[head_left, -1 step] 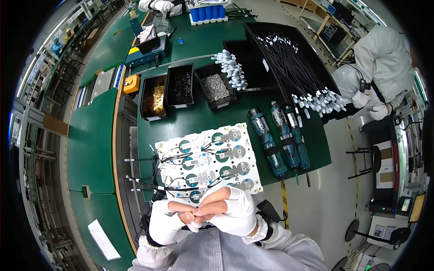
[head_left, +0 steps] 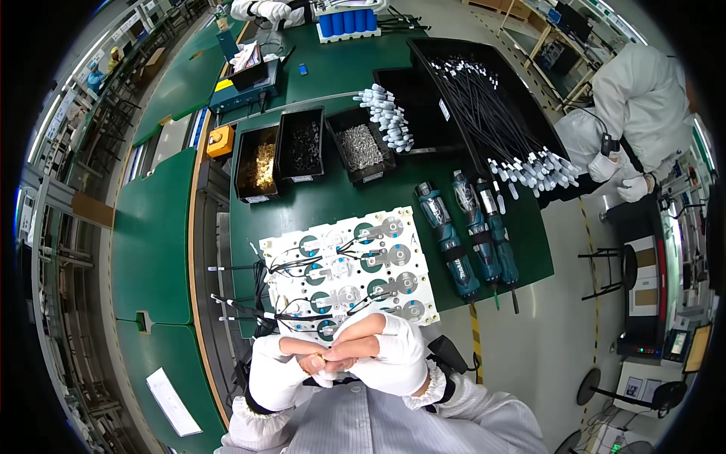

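Note:
My left hand and my right hand meet close to my body, at the near edge of a white plate. Both wear white gloves that leave the fingers bare. Their fingertips are pinched together; a tiny yellowish bit shows between them, too small to name. Round grey metal discs, blue dots and black cables with pale ends are set on the plate. Part of its near edge is hidden behind my hands.
Beyond the plate stand black bins of brass-coloured parts, dark parts and silvery parts. Several teal power screwdrivers lie to the right. A large black tray holds black cables. Another person is at the far right.

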The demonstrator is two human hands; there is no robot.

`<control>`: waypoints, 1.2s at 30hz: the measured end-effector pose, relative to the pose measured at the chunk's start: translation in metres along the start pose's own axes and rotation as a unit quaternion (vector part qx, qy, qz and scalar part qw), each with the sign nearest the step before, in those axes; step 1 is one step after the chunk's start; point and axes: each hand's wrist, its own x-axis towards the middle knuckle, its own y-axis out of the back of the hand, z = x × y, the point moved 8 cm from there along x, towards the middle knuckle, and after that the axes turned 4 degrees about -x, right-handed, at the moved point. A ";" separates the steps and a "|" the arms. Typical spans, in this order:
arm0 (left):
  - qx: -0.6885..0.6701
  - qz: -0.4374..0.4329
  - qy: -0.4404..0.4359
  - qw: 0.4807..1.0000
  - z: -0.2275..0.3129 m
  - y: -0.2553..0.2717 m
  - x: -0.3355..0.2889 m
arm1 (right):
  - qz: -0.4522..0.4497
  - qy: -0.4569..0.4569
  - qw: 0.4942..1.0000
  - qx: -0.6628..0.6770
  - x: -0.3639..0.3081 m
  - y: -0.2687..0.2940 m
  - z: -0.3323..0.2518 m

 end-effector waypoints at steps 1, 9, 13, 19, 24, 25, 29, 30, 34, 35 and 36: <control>0.029 0.019 -0.007 0.999 0.002 0.003 0.000 | 0.015 -0.010 1.000 -0.022 -0.002 -0.001 0.002; 0.039 0.058 0.032 0.997 0.005 0.014 -0.008 | 0.014 0.071 0.991 -0.112 0.000 -0.009 -0.007; -0.029 0.005 0.060 0.998 -0.016 0.027 -0.012 | -0.057 0.107 0.981 -0.152 -0.001 -0.021 -0.010; -0.030 0.171 0.022 0.984 -0.004 0.033 -0.015 | -0.029 0.033 0.964 -0.263 0.006 -0.029 -0.005; 0.363 0.175 -0.192 0.895 0.039 0.072 -0.036 | -0.137 -0.079 0.934 -0.319 0.006 -0.034 0.017; 0.393 0.139 -0.187 0.889 0.040 0.069 -0.035 | -0.181 -0.070 0.919 -0.342 0.002 -0.041 0.016; 0.490 -0.001 -0.178 0.853 0.031 0.054 -0.024 | -0.227 -0.057 0.891 -0.388 0.003 -0.069 0.005; 0.476 0.004 -0.139 0.868 0.031 0.052 -0.018 | -0.215 -0.063 0.897 -0.380 -0.001 -0.072 0.011; 0.467 0.006 -0.104 0.878 0.028 0.057 -0.011 | -0.171 -0.095 0.931 -0.308 0.002 -0.081 0.017; 0.466 0.011 -0.104 0.879 0.029 0.060 -0.011 | -0.132 -0.114 0.947 -0.270 0.003 -0.077 0.019; 0.468 -0.006 -0.103 0.878 0.029 0.061 -0.010 | -0.114 -0.131 0.954 -0.243 0.005 -0.074 0.021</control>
